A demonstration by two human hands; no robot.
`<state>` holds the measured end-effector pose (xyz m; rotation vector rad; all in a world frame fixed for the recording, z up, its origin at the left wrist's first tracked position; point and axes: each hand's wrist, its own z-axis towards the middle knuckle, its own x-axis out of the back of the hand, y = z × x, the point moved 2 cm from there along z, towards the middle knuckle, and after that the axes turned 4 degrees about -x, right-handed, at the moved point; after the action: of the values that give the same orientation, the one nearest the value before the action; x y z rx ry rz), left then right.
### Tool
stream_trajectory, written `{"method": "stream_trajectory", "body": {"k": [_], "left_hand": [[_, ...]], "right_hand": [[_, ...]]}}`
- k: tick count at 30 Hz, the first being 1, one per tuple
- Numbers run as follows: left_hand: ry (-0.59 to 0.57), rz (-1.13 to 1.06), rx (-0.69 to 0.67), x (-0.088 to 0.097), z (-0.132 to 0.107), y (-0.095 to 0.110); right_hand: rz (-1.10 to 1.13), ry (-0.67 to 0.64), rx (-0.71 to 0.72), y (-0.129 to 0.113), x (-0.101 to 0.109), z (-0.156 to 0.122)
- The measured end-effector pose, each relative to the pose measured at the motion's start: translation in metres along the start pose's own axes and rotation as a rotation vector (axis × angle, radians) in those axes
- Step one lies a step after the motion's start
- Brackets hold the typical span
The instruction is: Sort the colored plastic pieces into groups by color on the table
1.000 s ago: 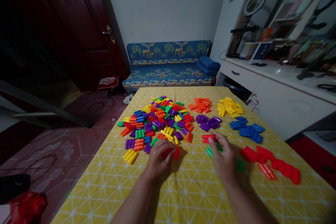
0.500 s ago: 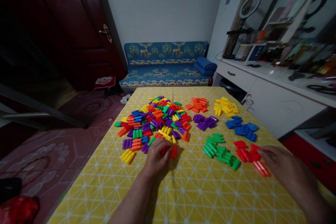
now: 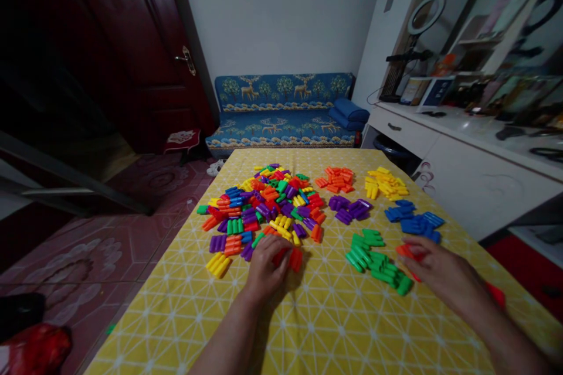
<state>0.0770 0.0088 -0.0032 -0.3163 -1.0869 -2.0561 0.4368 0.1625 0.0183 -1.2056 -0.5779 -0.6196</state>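
Note:
A mixed heap of coloured plastic blocks (image 3: 264,205) lies on the yellow patterned tablecloth (image 3: 316,316). My left hand (image 3: 266,263) rests at the heap's near edge, fingers curled over red blocks (image 3: 294,258). My right hand (image 3: 440,269) hovers flat over the red pile (image 3: 407,251) at the right, fingers spread, holding nothing. Just left of that hand lies the green pile (image 3: 373,258). Sorted piles of purple (image 3: 349,208), orange (image 3: 336,179), yellow (image 3: 387,183) and blue (image 3: 416,220) blocks sit farther back.
A blue patterned sofa (image 3: 284,111) stands beyond the table. White cabinets with a cluttered counter (image 3: 461,146) run along the right. A dark red door (image 3: 145,53) is at the left, with red tiled floor (image 3: 109,234) beside the table.
My right hand went from the green pile out to the red pile at the right, then drew back a little leftward. My left hand stayed on the red blocks.

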Motion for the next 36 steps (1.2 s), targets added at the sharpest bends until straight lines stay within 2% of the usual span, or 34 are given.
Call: {"method": "stream_trajectory", "body": {"k": [2, 5, 8, 12, 14, 16, 20, 23, 30, 36], "left_hand": [[0.017, 0.024, 0.004, 0.002, 0.001, 0.001], [0.064, 0.065, 0.017, 0.005, 0.003, 0.003], [0.093, 0.086, 0.029, 0.007, 0.004, 0.003], [0.067, 0.097, 0.025, 0.007, 0.005, 0.000], [0.064, 0.112, 0.030, 0.006, 0.005, -0.001], [0.072, 0.127, 0.040, 0.005, 0.005, -0.002], [0.079, 0.141, 0.039, 0.002, 0.004, -0.003], [0.082, 0.134, 0.044, 0.002, 0.005, -0.002], [0.069, 0.134, 0.036, 0.004, 0.005, -0.002], [0.071, 0.135, 0.041, 0.004, 0.004, -0.003]], "right_hand": [[0.064, -0.183, 0.046, -0.037, -0.033, 0.025], [-0.117, -0.272, 0.155, -0.092, -0.080, 0.067], [-0.359, -0.244, 0.224, -0.137, -0.109, 0.104], [-0.417, -0.128, 0.222, -0.171, -0.117, 0.128], [-0.427, -0.072, 0.239, -0.177, -0.118, 0.125], [-0.431, -0.076, 0.294, -0.176, -0.122, 0.115], [-0.474, -0.270, 0.399, -0.162, -0.139, 0.092], [-0.492, -0.352, 0.414, -0.152, -0.149, 0.085], [-0.403, -0.324, 0.355, -0.146, -0.150, 0.089], [-0.150, -0.252, 0.153, -0.141, -0.148, 0.122]]}}
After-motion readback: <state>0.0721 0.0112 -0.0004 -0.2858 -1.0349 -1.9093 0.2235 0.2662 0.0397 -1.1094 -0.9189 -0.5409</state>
